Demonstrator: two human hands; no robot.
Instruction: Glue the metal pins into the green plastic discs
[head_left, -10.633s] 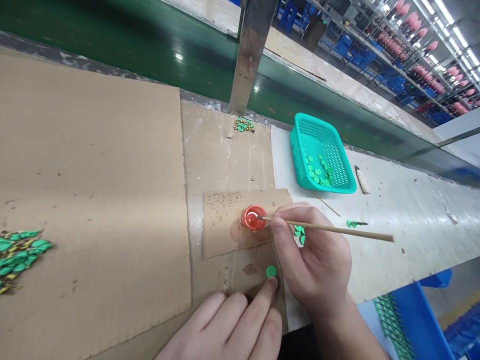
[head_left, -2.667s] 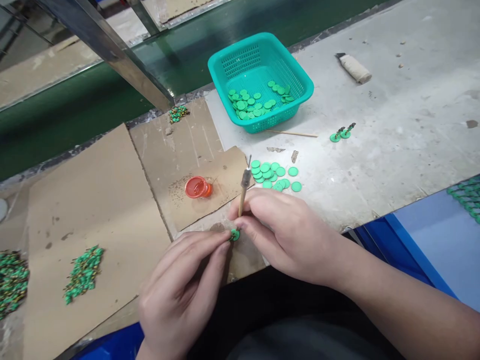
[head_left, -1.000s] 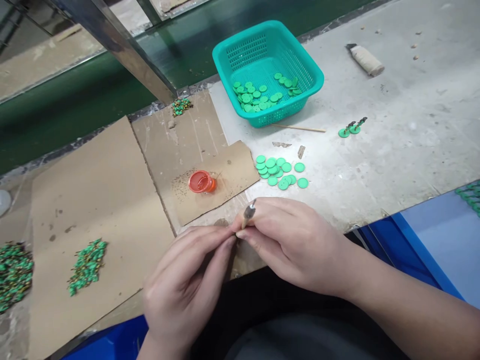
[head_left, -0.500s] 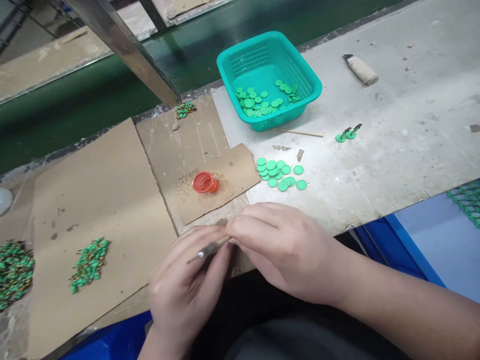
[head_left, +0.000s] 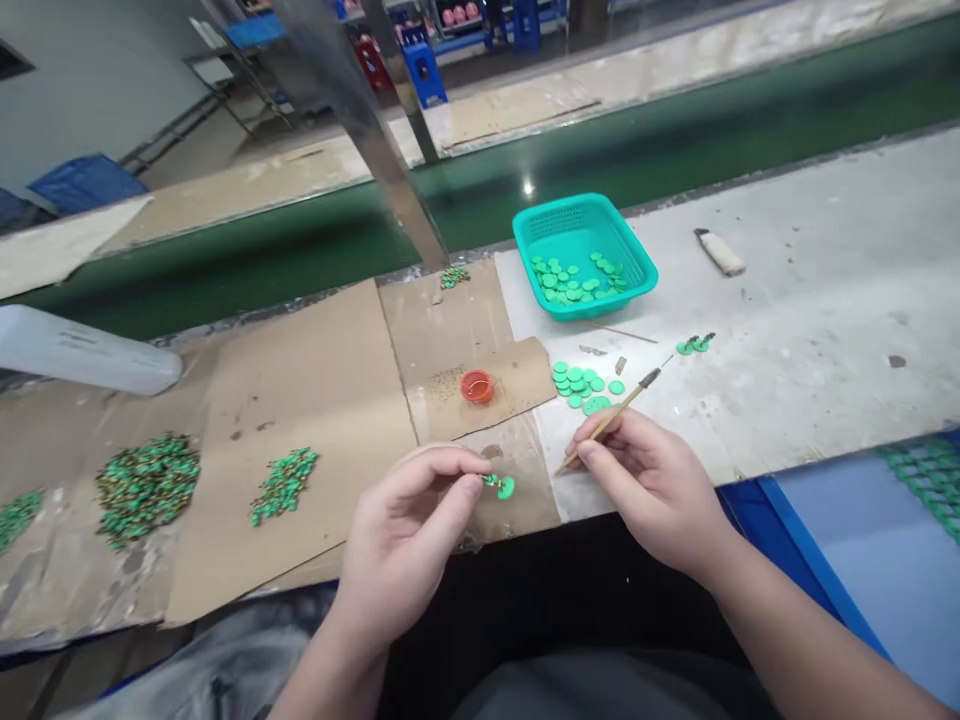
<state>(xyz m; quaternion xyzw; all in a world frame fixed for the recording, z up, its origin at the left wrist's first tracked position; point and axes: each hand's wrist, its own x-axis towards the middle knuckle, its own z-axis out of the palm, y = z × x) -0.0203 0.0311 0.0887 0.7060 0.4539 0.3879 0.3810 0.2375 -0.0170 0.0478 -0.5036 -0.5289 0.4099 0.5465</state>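
Between the thumb and forefinger of my left hand (head_left: 420, 525) is a small green figurine (head_left: 498, 485) with a round green disc at its end. My right hand (head_left: 645, 480) grips a thin wooden stick tool (head_left: 616, 412) with a dark wrapped end and a fine metal tip pointing up and right. Beyond that hand lie several loose green discs (head_left: 576, 381). Two dark-topped pieces on green discs (head_left: 694, 345) stand further right. A small red cup (head_left: 477, 387) with liquid sits on cardboard beyond my left hand.
A teal basket (head_left: 586, 313) with several green discs stands at the back. Heaps of small green-and-brown pieces (head_left: 148, 488) and green pieces (head_left: 283, 485) lie left. A white bottle (head_left: 90, 352) lies far left; a wrapped blade-like tool (head_left: 720, 253) rests back right.
My hands have moved apart from being held together. The figurine with its disc now shows in my left hand, and the stick tool's tip points away to the right. The view has tilted up.
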